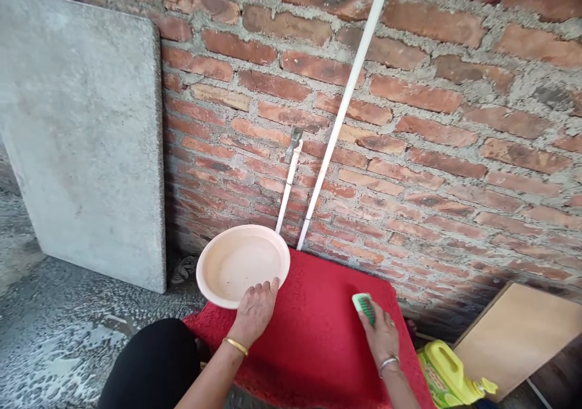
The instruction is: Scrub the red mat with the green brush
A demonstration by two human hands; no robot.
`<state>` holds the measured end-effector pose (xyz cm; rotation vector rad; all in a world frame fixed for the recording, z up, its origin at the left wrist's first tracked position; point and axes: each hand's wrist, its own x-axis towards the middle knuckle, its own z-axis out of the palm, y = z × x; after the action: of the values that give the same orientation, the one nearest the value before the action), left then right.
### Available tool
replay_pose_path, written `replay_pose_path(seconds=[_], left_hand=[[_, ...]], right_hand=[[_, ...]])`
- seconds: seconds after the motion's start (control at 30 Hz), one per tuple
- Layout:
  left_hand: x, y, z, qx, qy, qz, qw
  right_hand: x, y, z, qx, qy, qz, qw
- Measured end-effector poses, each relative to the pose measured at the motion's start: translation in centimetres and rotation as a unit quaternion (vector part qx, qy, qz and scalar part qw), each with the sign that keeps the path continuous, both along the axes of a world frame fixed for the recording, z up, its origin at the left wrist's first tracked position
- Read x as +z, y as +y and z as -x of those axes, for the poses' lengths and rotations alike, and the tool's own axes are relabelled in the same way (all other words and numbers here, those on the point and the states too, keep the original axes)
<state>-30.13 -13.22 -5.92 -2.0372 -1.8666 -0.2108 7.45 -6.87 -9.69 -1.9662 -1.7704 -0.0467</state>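
Observation:
My left hand (257, 309) grips the near rim of a pale pink plastic basin (243, 257), its fingers curled over the edge. The basin is tilted a little toward me, with a few dark specks inside. In my right hand (381, 333) is a scrub brush (364, 306) with a pale green back and darker green bristles. The brush is held just above or against a red cloth (327, 312); I cannot tell if it touches. This cloth covers a flat surface in front of me, under both hands.
A brick wall (436, 100) stands behind, with a tap (294, 141) and a white pipe (345, 106). Left leans a grey slab (91, 130) above wet, foamy floor (68, 360). Right are a yellow detergent jug (448, 372) and a tan board (518, 336). My knee (150, 366) is close by.

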Motion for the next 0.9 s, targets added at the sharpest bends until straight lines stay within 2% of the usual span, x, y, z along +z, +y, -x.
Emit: replay_pose_path(seconds=[0.1, 0.17, 0.23, 0.33, 0.43, 0.5, 0.57, 0.7, 0.8, 0.9], left_hand=[[-0.2, 0.0, 0.0, 0.004, -0.011, -0.005, 1.0], [-0.4, 0.0, 0.0, 0.006, -0.016, -0.007, 1.0], [-0.5, 0.0, 0.0, 0.004, -0.011, -0.007, 1.0], [-0.7, -0.1, 0.1, 0.005, 0.003, -0.006, 1.0], [-0.7, -0.1, 0.1, 0.004, 0.01, -0.004, 1.0], [-0.6, -0.1, 0.1, 0.005, 0.01, 0.004, 1.0], [-0.5, -0.1, 0.1, 0.01, 0.01, 0.016, 1.0], [-0.3, -0.2, 0.1, 0.013, 0.01, 0.028, 0.999], [-0.3, -0.1, 0.2, 0.011, 0.009, 0.034, 0.999], [-0.4, 0.1, 0.2, 0.011, 0.005, 0.04, 0.999]], right_hand=[[-0.5, 0.6, 7.1, 0.153, -0.017, 0.019, 0.988], [-0.7, 0.6, 11.6, 0.254, -0.038, 0.023, 0.966], [-0.6, 0.6, 15.5, 0.317, -0.054, 0.022, 0.947], [0.0, 2.0, 19.4, 0.352, -0.073, 0.041, 0.932], [0.5, 5.1, 20.6, 0.326, -0.087, 0.065, 0.939], [0.6, 7.7, 19.8, 0.285, -0.089, 0.074, 0.951], [0.6, 10.2, 17.6, 0.231, -0.091, 0.084, 0.965], [1.0, 13.2, 9.8, 0.095, -0.092, 0.108, 0.985], [1.7, 13.0, 2.8, -0.033, -0.084, 0.125, 0.988], [2.1, 11.0, -3.0, -0.145, -0.068, 0.133, 0.978]])
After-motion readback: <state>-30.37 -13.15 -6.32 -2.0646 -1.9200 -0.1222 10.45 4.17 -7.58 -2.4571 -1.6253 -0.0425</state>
